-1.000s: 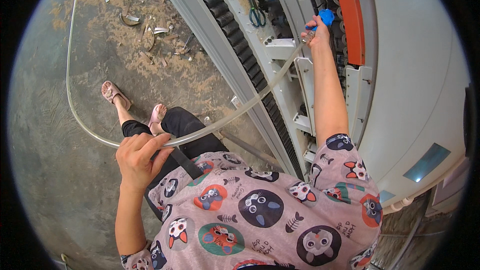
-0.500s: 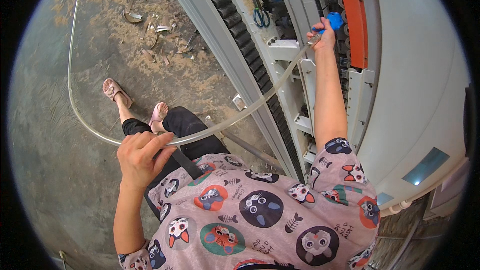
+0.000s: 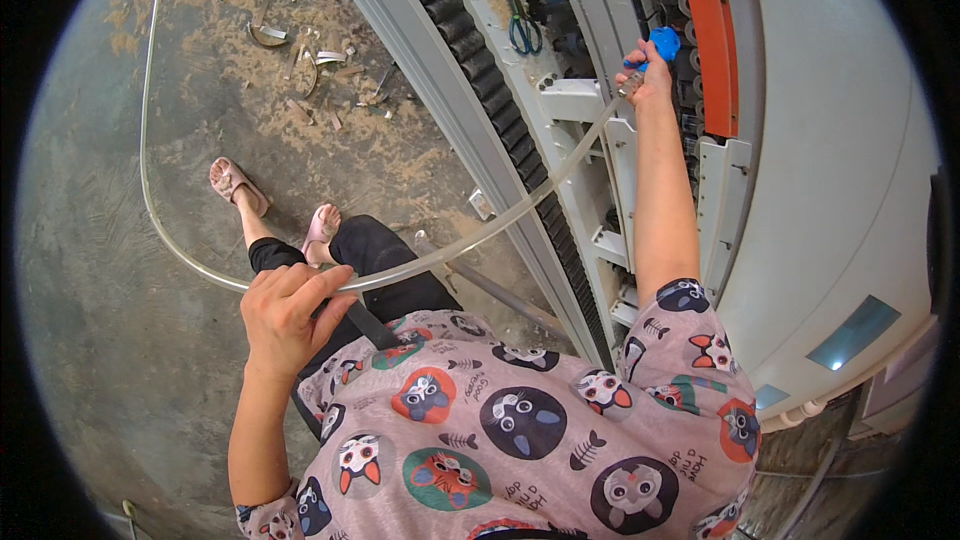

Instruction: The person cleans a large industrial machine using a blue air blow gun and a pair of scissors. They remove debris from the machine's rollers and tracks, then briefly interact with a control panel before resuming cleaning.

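A clear flexible hose (image 3: 480, 232) runs in a wide curve across my front. My left hand (image 3: 290, 315) is closed round it at waist height, thumb and fingers gripping the tube. Stretched out to the far right, my right hand (image 3: 648, 78) grips a blue air gun (image 3: 665, 42) at the hose's end. A metal fitting shows beside my fingers where the hose joins. The air gun's blue end sticks out beyond my fist, close to the machine's rollers. My palm hides its handle.
The machine has a black ribbed track (image 3: 480, 60), a grey rail (image 3: 410, 70), an orange strip (image 3: 712, 40) and a large white cover (image 3: 830, 140). Scissors (image 3: 524, 32) lie on its frame. Sawdust and offcuts (image 3: 320, 65) litter the floor near my sandalled feet.
The air gun's blue end has turned slightly in my right hand. Otherwise both hands keep their grip, and the whole view has shifted a little.
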Demonstrator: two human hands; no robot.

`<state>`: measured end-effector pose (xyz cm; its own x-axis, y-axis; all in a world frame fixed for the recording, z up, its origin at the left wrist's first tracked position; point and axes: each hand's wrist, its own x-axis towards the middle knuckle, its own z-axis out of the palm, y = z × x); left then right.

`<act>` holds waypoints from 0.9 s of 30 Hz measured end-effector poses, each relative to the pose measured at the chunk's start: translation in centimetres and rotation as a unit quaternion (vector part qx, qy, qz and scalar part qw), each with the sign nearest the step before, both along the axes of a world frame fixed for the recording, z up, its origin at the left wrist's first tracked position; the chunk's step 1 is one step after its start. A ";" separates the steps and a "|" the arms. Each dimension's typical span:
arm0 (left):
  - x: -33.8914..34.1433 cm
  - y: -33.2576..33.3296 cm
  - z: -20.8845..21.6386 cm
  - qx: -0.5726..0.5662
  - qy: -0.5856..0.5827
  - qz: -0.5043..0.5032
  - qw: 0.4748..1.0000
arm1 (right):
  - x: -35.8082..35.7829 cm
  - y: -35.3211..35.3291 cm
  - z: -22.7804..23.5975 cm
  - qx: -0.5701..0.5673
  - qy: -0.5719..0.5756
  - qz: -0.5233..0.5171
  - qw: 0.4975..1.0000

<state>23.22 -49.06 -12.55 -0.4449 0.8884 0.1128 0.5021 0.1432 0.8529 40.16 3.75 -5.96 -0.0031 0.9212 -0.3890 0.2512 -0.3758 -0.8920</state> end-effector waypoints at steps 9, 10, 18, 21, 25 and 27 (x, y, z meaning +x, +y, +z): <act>-0.4 0.4 0.2 -0.001 0.001 -0.001 1.000 | -0.5 0.2 0.2 0.023 0.002 0.003 1.000; -0.4 0.4 0.2 -0.001 0.008 0.002 1.000 | -0.7 0.0 0.0 0.020 -0.008 0.007 1.000; -0.8 0.7 0.6 0.002 0.018 0.008 1.000 | -0.9 0.5 0.8 0.032 0.008 0.007 0.999; -0.8 0.6 0.5 -0.004 0.022 0.008 1.000 | -2.6 -0.7 0.7 0.049 -0.025 -0.029 0.998; -0.9 0.6 0.7 0.001 0.020 0.013 1.000 | -1.9 -0.1 0.2 0.035 -0.048 -0.037 0.998; -0.8 0.3 0.7 -0.005 0.021 0.015 1.000 | -1.1 -0.5 -0.2 0.031 -0.048 -0.036 0.998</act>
